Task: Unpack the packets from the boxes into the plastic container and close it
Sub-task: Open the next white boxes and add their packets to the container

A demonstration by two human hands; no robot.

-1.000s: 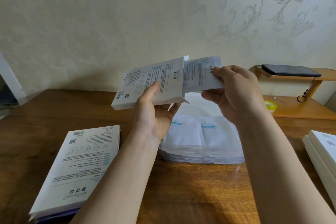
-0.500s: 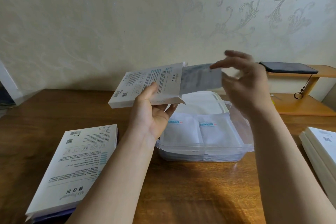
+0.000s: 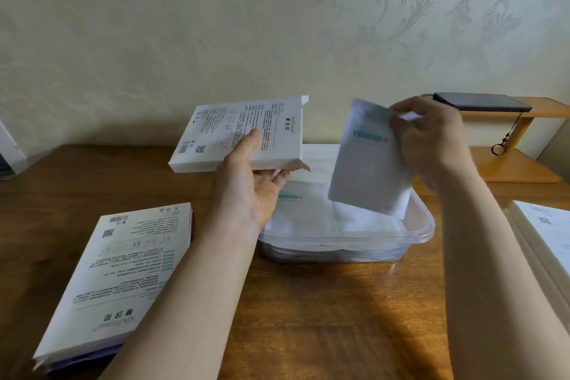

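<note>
The step in hand was unloading. Above the left edge of the plastic container (image 3: 354, 239), the left hand (image 3: 249, 191) gripped the opened box (image 3: 240, 133); over its right half, the right hand (image 3: 431, 139) pinched one packet (image 3: 367, 163) by its top. Next, I judged, it should be lowered flat inside.

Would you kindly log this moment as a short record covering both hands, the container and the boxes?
left hand: holds an open box raised above the table
right hand: pinches one packet by its top, hanging over the container
container: clear plastic, no lid on it, flat packets inside
other boxes: second box flat at left; stack of boxes at right edge
shelf: dark phone on top
</note>
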